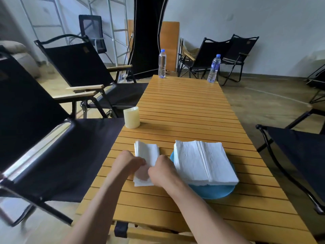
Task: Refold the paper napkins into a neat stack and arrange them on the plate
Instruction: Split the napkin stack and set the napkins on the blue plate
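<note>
Small napkin pile [147, 153]: white, thin bundle, lying flat on the worktop [184, 106] just left of the plate [215, 191]. Its far end is squared; the near end is bent and ragged under my view of the fingers. Left hand [129, 162] is curled onto its left side, right hand [162, 170] curled onto its right side, and both are clamped on the pile's near half, knuckles almost touching. I can't see the fingertips themselves.

Big napkin stack [204, 162]: white, thick, with a fold ridge running down the middle. It sits on the blue plate and covers most of it. The stack's far and right corners overhang the rim; only the plate's near arc and a sliver on the left show. Side layers are slightly uneven.

Edges: the small pile is near the worktop's left edge; the plate is right of centre and clear of the right edge. The right wrist is just beside the plate's left rim.

Room: bare slats run from the napkins to the far end. A cream cylinder [131, 117] stands at the left edge, well apart from the pile. Two water bottles [162, 63] [214, 68] are upright at the far corners. A black folding chair [52, 138] butts against the left edge, and another chair [302, 152] stands off to the right, apart from the worktop.
</note>
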A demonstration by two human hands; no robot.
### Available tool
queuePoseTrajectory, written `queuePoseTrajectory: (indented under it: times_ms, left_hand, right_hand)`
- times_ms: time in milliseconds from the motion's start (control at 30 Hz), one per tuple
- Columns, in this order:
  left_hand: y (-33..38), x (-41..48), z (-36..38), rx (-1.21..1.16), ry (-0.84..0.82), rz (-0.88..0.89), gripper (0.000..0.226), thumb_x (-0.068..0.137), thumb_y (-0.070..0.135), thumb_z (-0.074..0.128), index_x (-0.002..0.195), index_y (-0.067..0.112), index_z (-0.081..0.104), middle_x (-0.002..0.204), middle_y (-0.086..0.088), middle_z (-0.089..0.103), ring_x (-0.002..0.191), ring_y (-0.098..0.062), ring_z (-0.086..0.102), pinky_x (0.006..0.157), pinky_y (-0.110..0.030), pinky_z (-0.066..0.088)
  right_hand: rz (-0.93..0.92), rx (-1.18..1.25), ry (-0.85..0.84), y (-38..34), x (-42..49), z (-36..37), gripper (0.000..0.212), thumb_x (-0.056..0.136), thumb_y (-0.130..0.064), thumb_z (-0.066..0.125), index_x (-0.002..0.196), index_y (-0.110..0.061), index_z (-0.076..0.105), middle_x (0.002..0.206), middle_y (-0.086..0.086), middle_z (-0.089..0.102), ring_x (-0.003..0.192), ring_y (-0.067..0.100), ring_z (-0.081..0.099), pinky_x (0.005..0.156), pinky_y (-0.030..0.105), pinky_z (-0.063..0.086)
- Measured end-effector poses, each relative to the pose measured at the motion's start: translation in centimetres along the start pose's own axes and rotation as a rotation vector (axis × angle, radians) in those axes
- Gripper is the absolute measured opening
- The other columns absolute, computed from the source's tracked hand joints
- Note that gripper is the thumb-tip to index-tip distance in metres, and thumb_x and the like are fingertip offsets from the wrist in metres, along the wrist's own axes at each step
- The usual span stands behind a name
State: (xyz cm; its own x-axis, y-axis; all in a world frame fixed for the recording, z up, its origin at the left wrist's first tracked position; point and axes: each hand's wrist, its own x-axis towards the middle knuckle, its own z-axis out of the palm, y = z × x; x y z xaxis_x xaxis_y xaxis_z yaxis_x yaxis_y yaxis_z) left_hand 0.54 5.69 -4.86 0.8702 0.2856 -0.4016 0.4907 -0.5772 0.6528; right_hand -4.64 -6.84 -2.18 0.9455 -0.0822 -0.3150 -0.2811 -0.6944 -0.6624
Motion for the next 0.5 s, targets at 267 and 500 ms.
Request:
queuePoseTrajectory:
  times_ms: [267, 500]
  left_hand:
    - [0.6, -0.6, -1.0, 0.162, 0.021, -0.068, 0.04, 0.09, 0.026, 0.067, 0.119, -0.001, 0.06, 0.102, -0.012, 0.065, 0.095, -0.029, 0.06, 0.076, -0.031, 0.043]
    - [0.8, -2.5, -2.6, 0.03, -0.091, -0.059, 0.026, 0.089, 0.031, 0.065, 0.1, 0.008, 0.068, 0.079, -0.007, 0.061, 0.072, -0.021, 0.056, 0.059, -0.03, 0.041]
  right_hand:
    - [0.144, 0.57, -0.07, 0.1, 1.2, 0.8, 0.039, 0.081, -0.015, 0.069, 0.117, 0.0, 0.063, 0.114, 0.019, 0.069, 0.097, 0.03, 0.066, 0.087, 0.042, 0.057]
    - [0.199, 0.824, -0.097, 0.5, 2.0, 1.2, 0.064, 0.064, -0.037, 0.08, 0.119, -0.007, 0.066, 0.112, 0.013, 0.072, 0.107, 0.032, 0.067, 0.099, 0.05, 0.053]
